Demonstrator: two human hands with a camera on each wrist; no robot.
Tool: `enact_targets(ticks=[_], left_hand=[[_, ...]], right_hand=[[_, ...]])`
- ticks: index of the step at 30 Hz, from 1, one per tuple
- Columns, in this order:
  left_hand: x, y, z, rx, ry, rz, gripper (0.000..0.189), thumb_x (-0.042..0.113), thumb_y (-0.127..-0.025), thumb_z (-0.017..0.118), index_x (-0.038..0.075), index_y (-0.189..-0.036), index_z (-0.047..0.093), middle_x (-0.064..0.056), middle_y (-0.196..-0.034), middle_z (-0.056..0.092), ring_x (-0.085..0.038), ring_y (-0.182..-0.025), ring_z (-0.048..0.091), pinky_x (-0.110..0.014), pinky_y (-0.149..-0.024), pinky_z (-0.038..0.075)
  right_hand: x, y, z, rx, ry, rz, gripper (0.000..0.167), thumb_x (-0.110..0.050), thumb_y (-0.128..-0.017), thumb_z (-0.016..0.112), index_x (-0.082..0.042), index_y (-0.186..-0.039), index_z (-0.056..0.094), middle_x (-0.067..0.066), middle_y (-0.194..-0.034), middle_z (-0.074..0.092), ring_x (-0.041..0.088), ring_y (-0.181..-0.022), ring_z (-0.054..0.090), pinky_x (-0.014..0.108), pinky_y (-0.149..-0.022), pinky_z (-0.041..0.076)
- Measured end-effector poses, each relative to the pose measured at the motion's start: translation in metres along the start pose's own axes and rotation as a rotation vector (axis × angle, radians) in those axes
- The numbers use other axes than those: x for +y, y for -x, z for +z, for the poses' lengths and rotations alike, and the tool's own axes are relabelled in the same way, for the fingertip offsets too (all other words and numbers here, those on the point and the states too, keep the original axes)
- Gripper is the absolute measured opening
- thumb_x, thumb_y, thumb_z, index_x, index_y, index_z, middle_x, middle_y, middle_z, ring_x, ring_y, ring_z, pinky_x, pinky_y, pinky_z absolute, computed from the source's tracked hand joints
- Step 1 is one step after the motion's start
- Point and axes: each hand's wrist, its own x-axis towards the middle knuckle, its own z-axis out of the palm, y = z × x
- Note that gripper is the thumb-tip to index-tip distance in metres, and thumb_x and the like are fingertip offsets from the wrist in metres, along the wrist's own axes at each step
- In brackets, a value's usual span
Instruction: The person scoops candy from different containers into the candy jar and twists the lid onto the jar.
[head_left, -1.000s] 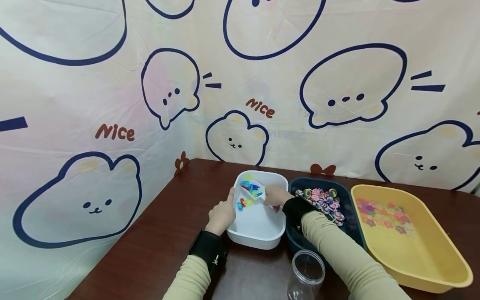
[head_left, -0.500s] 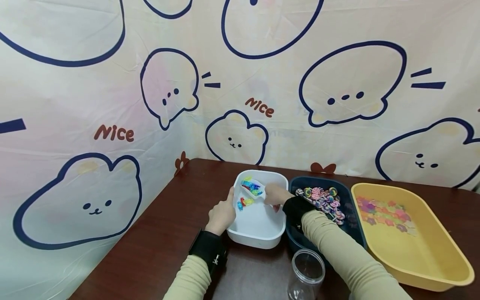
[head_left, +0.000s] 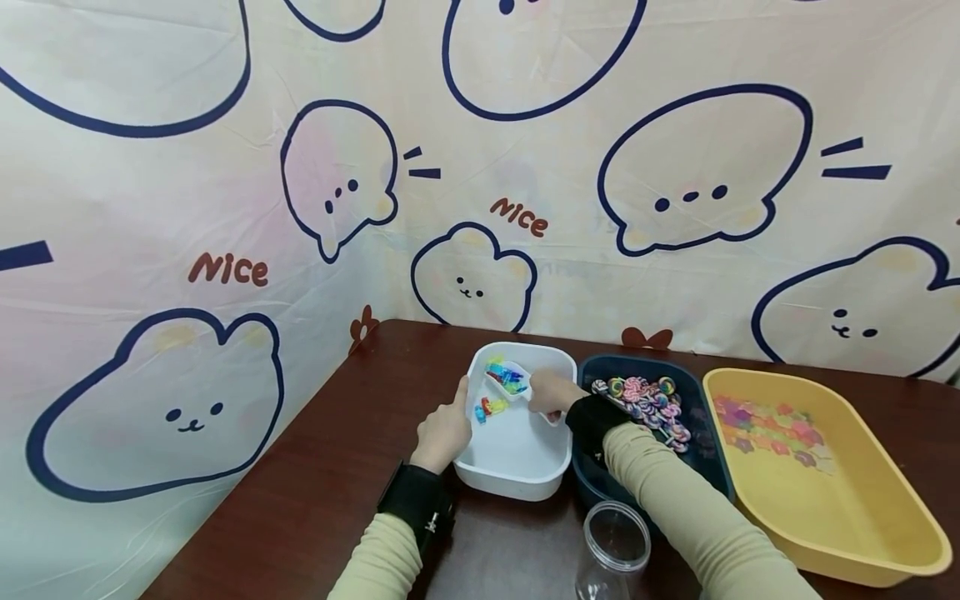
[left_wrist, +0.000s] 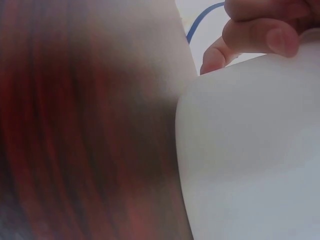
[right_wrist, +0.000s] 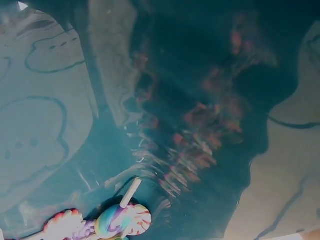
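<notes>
My left hand [head_left: 444, 429] grips the left side of the white bin [head_left: 513, 483]; its index finger points along the rim. In the left wrist view curled fingers [left_wrist: 260, 37] lie over the bin's edge. Inside the bin my right hand [head_left: 551, 393] holds a white scoop [head_left: 520, 393], its handle mostly hidden in the fist. Small bright translucent pieces [head_left: 510, 380] in blue, green and red fill the scoop's bowl. A few loose pieces [head_left: 489, 407] in red, yellow and blue lie on the bin floor just below it.
A dark teal bin [head_left: 708, 454] with swirled lollipops [head_left: 651, 404] stands right of the white bin, under the right forearm. Further right is a yellow tray [head_left: 847, 517] with flower-shaped pieces [head_left: 780, 429]. A clear open jar [head_left: 615, 550] stands at the front.
The scoop has shifted slightly to the right, and the pieces in its bowl have settled a little differently. My left hand stays at the rim.
</notes>
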Motion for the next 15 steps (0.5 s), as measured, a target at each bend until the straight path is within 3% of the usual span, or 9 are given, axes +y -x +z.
enact_targets(ticks=[4,15], left_hand=[[0.0001,-0.0007,-0.0005,0.002,0.002,0.002,0.061,0.009,-0.104,0.052,0.013,-0.161,0.032,-0.016,-0.076,0.057,-0.028,-0.065,0.053,-0.036,-0.061,0.041],[-0.0004,0.0006,0.0005,0.002,-0.019,0.009,0.061,0.008,-0.104,0.053,0.013,-0.161,0.032,-0.014,-0.071,0.054,-0.026,-0.061,0.051,-0.035,-0.058,0.039]], right_hand=[[0.0004,-0.0012,-0.0005,-0.003,-0.017,0.007,0.016,-0.005,-0.099,0.060,0.003,-0.113,0.058,0.007,-0.080,0.051,0.011,-0.049,0.045,0.018,-0.048,0.039],[0.0007,0.0014,-0.0010,-0.017,0.009,-0.025,0.005,-0.003,-0.100,0.057,0.002,-0.102,0.058,0.005,-0.073,0.048,0.010,-0.049,0.043,0.018,-0.048,0.037]])
